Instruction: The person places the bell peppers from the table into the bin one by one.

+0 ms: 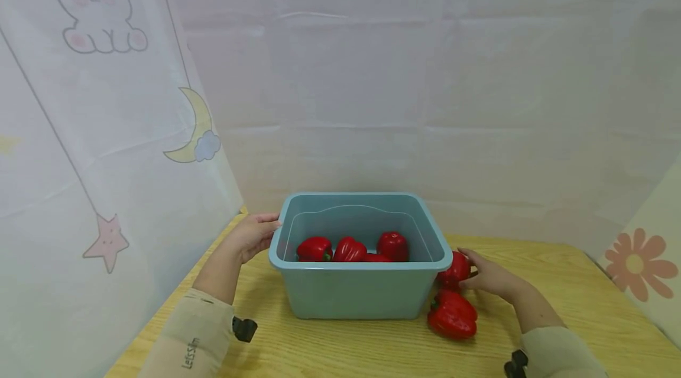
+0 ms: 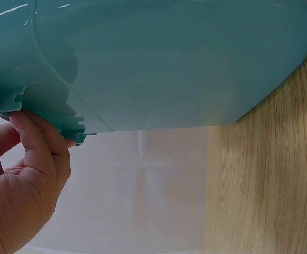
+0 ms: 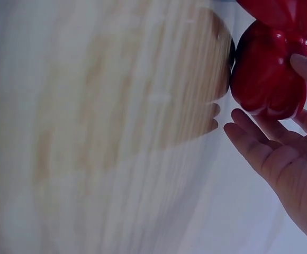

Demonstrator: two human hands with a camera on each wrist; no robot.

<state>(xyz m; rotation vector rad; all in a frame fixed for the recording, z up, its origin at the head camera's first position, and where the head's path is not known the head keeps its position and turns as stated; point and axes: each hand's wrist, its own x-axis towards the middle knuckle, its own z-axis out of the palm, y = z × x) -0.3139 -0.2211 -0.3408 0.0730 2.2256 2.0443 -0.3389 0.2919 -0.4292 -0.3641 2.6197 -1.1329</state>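
Observation:
A blue-green plastic basin (image 1: 356,292) stands on the wooden table with several red bell peppers (image 1: 349,249) inside. At its left rim my left hand (image 1: 252,237) grips the edge, fingers curled under the lip in the left wrist view. Just right of the basin, my right hand (image 1: 493,277) holds a red bell pepper (image 1: 454,270), thumb on one side and fingers around the other. Some of its fingers extend free below the pepper (image 3: 270,74) in the right wrist view. Another red bell pepper (image 1: 453,315) lies nearer on the table, touching the held one.
The wooden table (image 1: 553,283) extends right and in front of the basin. A pale cloth backdrop (image 1: 340,88) closes off the back. A printed curtain (image 1: 106,118) hangs along the left side.

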